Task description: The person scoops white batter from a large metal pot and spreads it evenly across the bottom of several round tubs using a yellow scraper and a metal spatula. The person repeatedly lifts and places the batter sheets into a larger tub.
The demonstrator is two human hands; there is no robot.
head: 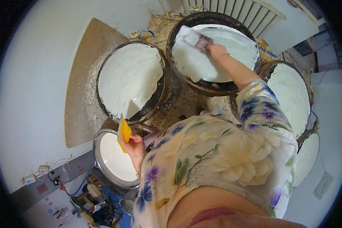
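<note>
My right hand (218, 52) reaches forward and grips a wide flat brush (203, 42) by its reddish-brown part. Its whitish, coated end rests on a pale layer of batter (216, 64), spread over a large dark round griddle (198, 87). Low on the left, my left hand (135, 144) holds a yellow scraper (125, 134) with a thin greyish edge pointing up. That scraper is above the rim of a metal basin (98, 165) of white liquid (116, 159). Just beyond it, a second round griddle (158, 99) bears another pale batter sheet (128, 79).
More round griddles with pale sheets (290, 94) stand on the right, partly hidden by my sleeve. A brown board (82, 94) leans against the left wall. White railings (239, 10) rise behind the far griddle. Cables and a cluttered pile of boxes (94, 196) lie lower left.
</note>
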